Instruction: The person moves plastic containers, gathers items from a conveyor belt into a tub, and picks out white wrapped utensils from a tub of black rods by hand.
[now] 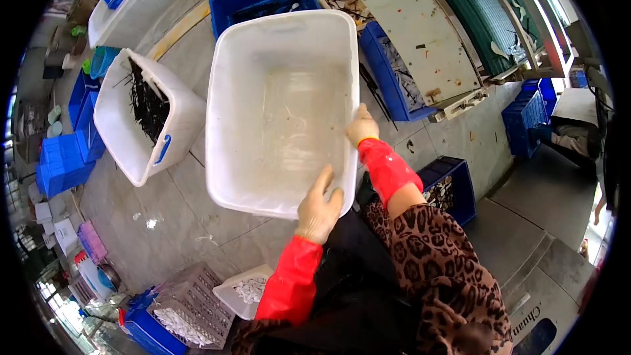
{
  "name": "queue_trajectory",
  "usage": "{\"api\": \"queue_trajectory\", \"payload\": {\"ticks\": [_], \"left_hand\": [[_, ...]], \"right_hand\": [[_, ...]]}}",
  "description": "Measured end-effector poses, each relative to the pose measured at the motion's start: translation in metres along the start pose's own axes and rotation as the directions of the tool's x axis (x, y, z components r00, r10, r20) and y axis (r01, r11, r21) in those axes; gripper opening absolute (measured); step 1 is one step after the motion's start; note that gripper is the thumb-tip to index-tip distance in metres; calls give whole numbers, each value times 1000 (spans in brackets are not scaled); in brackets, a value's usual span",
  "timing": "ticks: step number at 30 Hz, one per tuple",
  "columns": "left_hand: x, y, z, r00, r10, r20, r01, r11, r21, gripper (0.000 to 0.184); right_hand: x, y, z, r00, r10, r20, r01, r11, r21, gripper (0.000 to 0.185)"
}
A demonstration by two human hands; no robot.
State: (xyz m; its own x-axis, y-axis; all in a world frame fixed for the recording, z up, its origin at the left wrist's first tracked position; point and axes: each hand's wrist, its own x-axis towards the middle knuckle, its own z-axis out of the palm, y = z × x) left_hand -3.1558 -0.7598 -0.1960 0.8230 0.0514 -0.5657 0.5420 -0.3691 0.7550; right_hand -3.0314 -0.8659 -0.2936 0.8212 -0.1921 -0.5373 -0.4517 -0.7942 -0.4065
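A large white plastic tub (227, 112) fills the middle of the view, its opening facing me. Only a thin film of wetness and a few specks show on its bottom. My left hand (320, 209), in a pale glove with a red sleeve cover, is closed over the tub's near rim, thumb and fingers on either side. On the right rim, my right hand (363, 126), gloved the same way, is wrapped round the edge; part of its fingers is hidden behind the wall.
To the left stands a white bin (187, 108) with dark, thin sticks inside. A blue crate (223, 10) is behind the tub. At right are a stained worktable (420, 26), a blue crate of pale pieces (378, 52) and a dark blue crate (467, 187). A grey basket (204, 289) stands below left.
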Motion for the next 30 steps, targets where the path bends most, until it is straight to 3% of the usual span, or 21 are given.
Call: {"api": "queue_trajectory", "payload": {"ticks": [1,3,4,6,8,9,11,12,14,16,18,20,22,24,26,28,29,30], "left_hand": [[2,-12,7,994,20,-108,-21,1000,-13,45],[2,-29,11,950,23,-312,-11,999,42,44],[5,-31,7,913,17,-408,28,994,105,44],[16,-45,0,831,-96,-547,218,962,162,48],[34,-82,-6,758,-90,-647,310,921,235,55],[41,-76,-8,762,-94,-641,319,915,246,55],[63,-63,-8,670,-373,-642,550,831,91,61],[75,-72,-15,664,-377,-646,555,827,88,61],[100,-97,-27,733,-516,-444,471,855,-216,62],[120,-86,-26,754,-527,-392,509,846,-158,59],[129,-88,-24,777,-534,-334,539,838,-87,55],[132,-101,-21,668,-703,-244,741,657,137,48],[124,-70,8,670,-713,-207,740,665,103,41],[119,-67,25,635,-760,-143,764,644,-29,37],[113,-97,40,632,-757,-166,750,652,-114,35],[109,-100,49,628,-755,-189,728,656,-198,34],[106,-89,53,585,-778,-226,759,624,-185,33],[105,-83,57,541,-799,-263,788,591,-174,32]], "right_hand": [[20,12,-11,978,125,165,-121,992,-34,61],[43,51,-17,992,109,62,-107,994,-25,60],[65,85,-6,998,-55,-39,54,998,-15,61],[71,83,-44,972,94,216,-90,996,-29,68],[67,123,-32,978,89,186,-87,996,-20,71],[56,143,-27,987,74,145,-72,997,-17,74],[33,166,-26,953,251,171,-253,967,-7,74],[25,174,-24,930,320,181,-319,947,-33,67],[23,188,-22,934,303,189,-305,952,-17,57],[32,194,-21,926,323,194,-314,946,-76,51],[50,202,-18,970,244,-7,-244,970,-7,45],[66,213,-28,977,194,-91,-197,980,-21,40],[89,223,-48,978,129,165,-64,934,-351,45],[103,224,-53,986,151,-70,-158,979,-127,43],[111,233,-59,988,153,14,-146,962,-232,43],[116,247,-53,997,-14,76,33,965,-259,41],[103,232,-60,1000,-3,-9,2,989,-147,41],[94,213,-68,1000,-2,-8,1,988,-153,41]]}}
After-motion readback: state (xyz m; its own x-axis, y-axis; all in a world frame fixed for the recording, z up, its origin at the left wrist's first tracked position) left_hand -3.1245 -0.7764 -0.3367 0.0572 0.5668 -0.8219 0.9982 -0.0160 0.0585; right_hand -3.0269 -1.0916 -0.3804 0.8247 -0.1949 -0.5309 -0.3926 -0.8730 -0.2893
